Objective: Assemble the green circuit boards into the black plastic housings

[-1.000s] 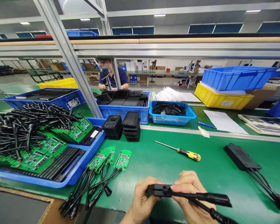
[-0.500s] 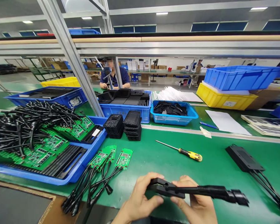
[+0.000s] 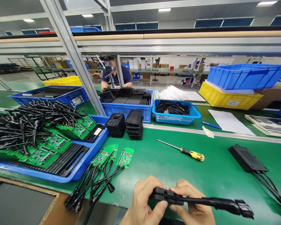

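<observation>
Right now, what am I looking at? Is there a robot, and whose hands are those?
There's no robot here. A person wears one camera on their head, looking forward and down, and every picture comes from it. The two bare hands at the bottom belong to that person. The left hand and right hand hold a small black case with a thick black cable sticking out.

On the green table lie a yellow and black screwdriver, green circuit boards with cables, and another black case. Behind the boards are two stacks of black parts. The big blue tray on the left holds more boards and cables.
</observation>
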`<state>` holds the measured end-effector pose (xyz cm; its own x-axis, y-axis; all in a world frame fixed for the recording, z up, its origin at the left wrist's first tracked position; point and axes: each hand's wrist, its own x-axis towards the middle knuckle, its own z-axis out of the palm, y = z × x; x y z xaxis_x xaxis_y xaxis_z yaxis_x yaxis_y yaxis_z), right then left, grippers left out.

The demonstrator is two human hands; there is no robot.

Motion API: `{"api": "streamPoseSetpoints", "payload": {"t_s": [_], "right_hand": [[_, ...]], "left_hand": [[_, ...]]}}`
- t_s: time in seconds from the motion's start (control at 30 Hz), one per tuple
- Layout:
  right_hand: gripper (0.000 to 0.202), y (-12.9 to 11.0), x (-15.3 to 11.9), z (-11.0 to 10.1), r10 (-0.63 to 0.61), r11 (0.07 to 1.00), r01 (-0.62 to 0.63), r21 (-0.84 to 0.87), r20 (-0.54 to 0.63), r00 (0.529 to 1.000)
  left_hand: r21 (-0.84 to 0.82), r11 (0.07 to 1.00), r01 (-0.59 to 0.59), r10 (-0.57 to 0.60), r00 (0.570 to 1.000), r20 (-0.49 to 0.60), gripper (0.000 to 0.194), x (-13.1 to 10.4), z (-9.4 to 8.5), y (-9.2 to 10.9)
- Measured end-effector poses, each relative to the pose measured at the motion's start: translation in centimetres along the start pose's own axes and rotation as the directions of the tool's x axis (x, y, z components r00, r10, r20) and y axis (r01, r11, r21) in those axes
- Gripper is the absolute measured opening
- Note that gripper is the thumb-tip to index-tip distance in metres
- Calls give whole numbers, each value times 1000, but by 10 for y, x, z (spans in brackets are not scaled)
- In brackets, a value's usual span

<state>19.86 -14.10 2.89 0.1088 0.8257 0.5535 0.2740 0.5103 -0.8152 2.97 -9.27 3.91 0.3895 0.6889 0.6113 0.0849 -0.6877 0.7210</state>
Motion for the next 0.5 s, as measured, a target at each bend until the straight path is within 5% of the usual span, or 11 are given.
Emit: {"api": "streamPoseSetpoints", "payload": {"t_s": [0.2, 0.5], "right_hand": [[17, 2, -10, 4, 107, 994, -105, 39, -39, 994], [19, 8, -14, 6, 51, 998, -53, -44, -38, 998]], "left_hand": [[75, 997, -20, 25, 998, -64, 37, -4, 3, -1], [-60, 998, -19, 15, 998, -66, 39, -7, 4, -12]]}}
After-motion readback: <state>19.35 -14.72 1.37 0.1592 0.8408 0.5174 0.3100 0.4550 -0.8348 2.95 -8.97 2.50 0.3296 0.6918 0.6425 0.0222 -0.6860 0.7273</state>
